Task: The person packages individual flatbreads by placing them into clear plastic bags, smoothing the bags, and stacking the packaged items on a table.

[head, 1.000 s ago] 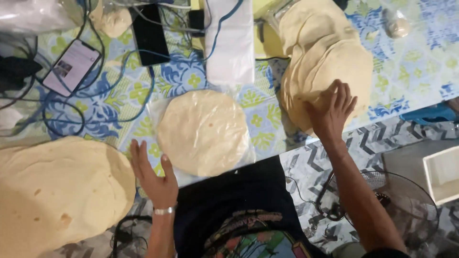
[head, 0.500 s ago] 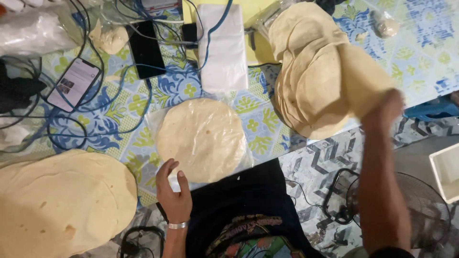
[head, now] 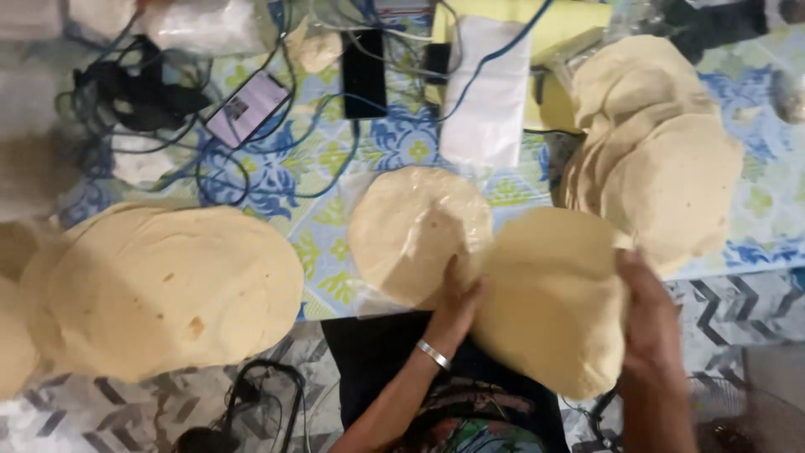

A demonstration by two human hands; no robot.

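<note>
I have a flatbread [head: 553,294] held up between both hands.

My right hand [head: 650,323] grips its right edge, fingers closed on it; my left hand [head: 457,302] presses flat and open against its left edge. Just beyond my left hand another flatbread lies on a plastic sheet [head: 369,298]. A stack of flatbreads [head: 671,168] sits beyond my right hand, a bigger pile [head: 168,285] far left.

soft, even light falls from above, fairly bright, with only faint shadows under the flatbread stacks [head: 168,289]. the whole frame is smeared by motion blur, worst at the left edge and top corners. the plastic bag [head: 201,21] shows pale glare. colours look slightly washed.
</note>
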